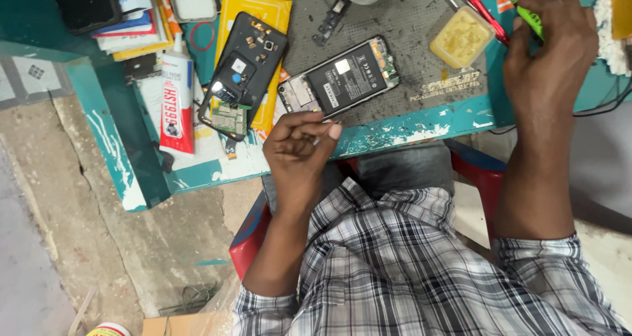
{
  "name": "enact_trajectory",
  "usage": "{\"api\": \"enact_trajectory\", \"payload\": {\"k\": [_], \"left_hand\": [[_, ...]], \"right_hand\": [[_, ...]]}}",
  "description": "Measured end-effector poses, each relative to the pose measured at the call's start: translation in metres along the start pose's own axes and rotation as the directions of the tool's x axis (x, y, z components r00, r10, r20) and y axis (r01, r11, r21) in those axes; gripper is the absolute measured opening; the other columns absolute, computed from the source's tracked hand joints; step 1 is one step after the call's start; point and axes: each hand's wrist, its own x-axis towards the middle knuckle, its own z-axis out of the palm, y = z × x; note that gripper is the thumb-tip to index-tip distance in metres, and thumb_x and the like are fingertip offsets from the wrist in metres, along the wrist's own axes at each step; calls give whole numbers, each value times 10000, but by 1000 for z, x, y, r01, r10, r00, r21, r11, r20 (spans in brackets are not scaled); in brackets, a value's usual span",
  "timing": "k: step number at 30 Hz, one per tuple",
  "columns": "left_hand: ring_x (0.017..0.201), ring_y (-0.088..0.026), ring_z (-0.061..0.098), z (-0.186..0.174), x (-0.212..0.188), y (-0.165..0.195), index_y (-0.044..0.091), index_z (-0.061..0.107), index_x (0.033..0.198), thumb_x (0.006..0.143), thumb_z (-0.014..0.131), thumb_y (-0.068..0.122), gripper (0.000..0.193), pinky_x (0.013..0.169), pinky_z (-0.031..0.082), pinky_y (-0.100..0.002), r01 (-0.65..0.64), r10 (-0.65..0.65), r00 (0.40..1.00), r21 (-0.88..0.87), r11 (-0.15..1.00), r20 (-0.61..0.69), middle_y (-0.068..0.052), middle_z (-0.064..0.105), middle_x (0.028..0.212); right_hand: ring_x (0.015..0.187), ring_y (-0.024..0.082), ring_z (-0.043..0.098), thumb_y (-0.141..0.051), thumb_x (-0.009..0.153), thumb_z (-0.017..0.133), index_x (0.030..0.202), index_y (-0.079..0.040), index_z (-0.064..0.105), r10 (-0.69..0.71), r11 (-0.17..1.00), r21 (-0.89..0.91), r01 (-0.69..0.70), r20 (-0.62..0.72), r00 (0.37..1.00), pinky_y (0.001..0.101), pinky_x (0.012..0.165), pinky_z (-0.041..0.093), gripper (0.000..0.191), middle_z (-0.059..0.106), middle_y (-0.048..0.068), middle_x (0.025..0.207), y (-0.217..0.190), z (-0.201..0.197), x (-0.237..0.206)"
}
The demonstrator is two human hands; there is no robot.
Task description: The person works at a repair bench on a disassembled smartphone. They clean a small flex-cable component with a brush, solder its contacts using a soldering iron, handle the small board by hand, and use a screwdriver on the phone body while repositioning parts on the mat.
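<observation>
Nearest the camera a checked woven shirt point(408, 263) is seen, with the rim of a red plastic stool point(253, 240) showing at its eight o'clock. Above the shirt, the left hand point(299, 145) is curled loosely at the chipped edge of the teal painted bench point(421, 122), its fingertips pinched together just at the lower edge of an opened phone point(342, 78); whether anything small is held between them cannot be told. The phone is laid diagonally on a grey textured mat point(408, 66), its back removed, so that a flat black battery and a green circuit board are exposed. At nine o'clock from the phone, a black plastic back frame point(245, 69) is rested on a yellow card, and further to nine o'clock a white and red glue tube point(176, 99) is laid upright in the view. At two o'clock from the phone, a square yellow sponge-like block point(462, 36) is set on the mat. Furthest off, at one o'clock, the right hand point(550, 53) is closed around a slim green-handled tool point(530, 19), beside a red-handled screwdriver point(484, 12).
</observation>
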Motion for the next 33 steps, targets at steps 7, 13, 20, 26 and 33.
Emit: {"api": "enact_trajectory", "payload": {"k": [7, 13, 20, 26, 33], "left_hand": [[990, -169, 729, -8, -3, -6, -54, 662, 1209, 908, 761, -113, 322, 912, 595, -282, 38, -36, 999, -114, 993, 15, -141, 754, 1043], [975, -143, 732, -3, 7, 4, -32, 704, 1175, 924, 797, -52, 268, 899, 599, -271, -72, 46, 994, 270, 960, 102, -112, 773, 1059], [848, -176, 646, 14, 47, 12, 132, 645, 1276, 916, 790, 106, 389, 871, 443, -375, -463, 327, 881, 763, 451, 342, 34, 774, 973], [899, -198, 613, 14, 50, 7, 160, 628, 1282, 929, 760, 127, 379, 876, 397, -407, -487, 350, 861, 798, 355, 370, 49, 765, 976], [929, -234, 603, 10, 49, 13, 133, 677, 1243, 946, 735, 116, 303, 872, 398, -420, -505, 318, 855, 797, 332, 410, 5, 738, 1011]], "right_hand": [[990, 387, 585, 155, 906, 656, 1143, 15, 689, 9, 1000, -18, -9, 6, 1000, 480, 886, 443, 277, 674, 183, 1093, 5, 3, 3], [1037, 380, 595, 133, 886, 634, 1149, 8, 671, -44, 998, -47, 43, -9, 999, 466, 912, 444, 294, 669, 183, 1126, 5, 7, 2], [1133, 366, 692, 125, 1060, 520, 1283, 104, 625, 35, 966, 257, 13, -181, 983, 429, 972, 553, 248, 685, 219, 1236, 0, 22, -15], [926, 281, 776, -11, 1192, 599, 1232, 70, 726, 48, 989, -130, -65, -128, 991, 363, 719, 588, 155, 778, 171, 1072, 10, 35, -28], [887, 241, 791, -20, 1172, 540, 1209, 105, 700, -18, 997, -82, 5, -164, 986, 315, 684, 588, 206, 794, 171, 1074, 12, 42, -28]]}}
